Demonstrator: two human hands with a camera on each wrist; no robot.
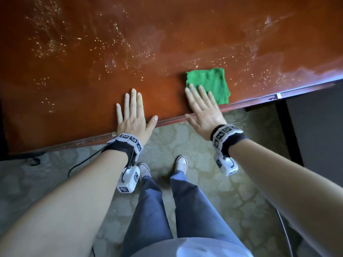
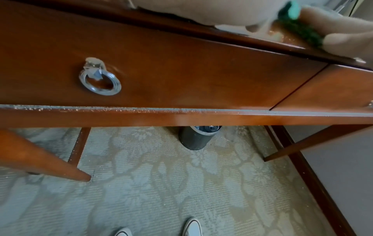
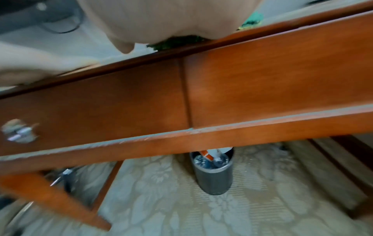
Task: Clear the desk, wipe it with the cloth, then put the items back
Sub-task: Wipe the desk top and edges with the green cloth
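Cloth [image 1: 209,84] partly under right hand [image 1: 204,110]

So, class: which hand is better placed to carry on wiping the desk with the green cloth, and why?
The right hand: its straight fingers already lie on the green cloth. The left hand rests flat on bare desk, apart from the cloth.

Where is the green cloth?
In the head view, the cloth lies on the desk near its front edge, under the right hand's fingertips.
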